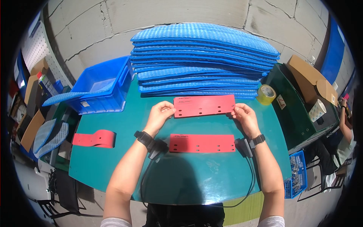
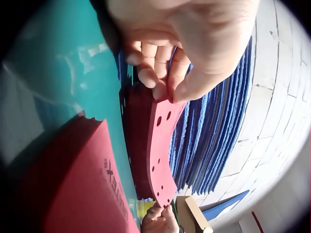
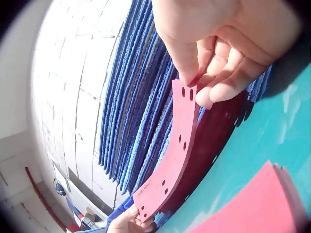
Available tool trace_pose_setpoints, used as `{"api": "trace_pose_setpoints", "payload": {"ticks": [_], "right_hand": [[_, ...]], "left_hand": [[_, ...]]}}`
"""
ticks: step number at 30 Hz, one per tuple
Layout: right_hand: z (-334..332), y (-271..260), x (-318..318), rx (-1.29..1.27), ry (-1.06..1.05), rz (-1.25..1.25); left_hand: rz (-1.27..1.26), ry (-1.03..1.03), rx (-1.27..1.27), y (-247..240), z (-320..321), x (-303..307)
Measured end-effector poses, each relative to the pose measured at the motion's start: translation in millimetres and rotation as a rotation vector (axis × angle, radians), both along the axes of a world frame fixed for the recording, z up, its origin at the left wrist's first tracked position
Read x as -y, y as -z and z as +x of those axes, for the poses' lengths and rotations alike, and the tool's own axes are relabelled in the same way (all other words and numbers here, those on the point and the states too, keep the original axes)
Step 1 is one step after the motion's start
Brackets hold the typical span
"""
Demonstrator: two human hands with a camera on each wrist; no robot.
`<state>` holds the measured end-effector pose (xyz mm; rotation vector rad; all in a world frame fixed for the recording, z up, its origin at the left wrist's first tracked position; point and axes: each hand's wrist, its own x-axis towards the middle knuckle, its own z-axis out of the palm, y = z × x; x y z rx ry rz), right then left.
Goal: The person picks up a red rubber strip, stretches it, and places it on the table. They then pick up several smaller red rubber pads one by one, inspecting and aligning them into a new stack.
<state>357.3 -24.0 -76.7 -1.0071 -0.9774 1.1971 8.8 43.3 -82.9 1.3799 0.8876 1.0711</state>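
Both hands hold a red rubber strip (image 1: 204, 104) with punched holes by its two ends, in front of the blue pads. The left hand (image 1: 162, 112) pinches the left end between thumb and fingertips, while the right hand (image 1: 245, 117) pinches the right end. In the wrist views the held strip (image 2: 163, 145) bows along its length. Directly under it, another red strip (image 3: 214, 141) lies in shadow. Nearer the person, between the forearms, a red strip (image 1: 202, 143) with dark lettering and holes lies flat on the green table (image 1: 151, 181).
A tall stack of blue pads (image 1: 204, 56) stands at the back. Left are a blue bin (image 1: 102, 102) and a folded red strip (image 1: 94, 139). A tape roll (image 1: 266, 94) sits by a green crate (image 1: 298, 117) at right. Cables run from both wrists.
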Motion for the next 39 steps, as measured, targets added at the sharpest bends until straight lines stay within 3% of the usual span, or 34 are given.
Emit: {"api": "trace_pose_setpoints", "payload": {"ticks": [15,27,39], "right_hand": [[5.2,-4.8,9.0,0.039,-0.152,-0.034],[11.8,-1.2,9.1,0.294,-0.129,0.015],[6.3,-3.0,11.2,0.254,-0.121,0.017]], "left_hand": [[-0.011,0.024,0.101,-0.2,-9.0,1.6],[-0.013,0.089,0.131,-2.3,-13.9,3.5],[-0.025,0.143,0.218,0.6,-12.5,2.6]]}}
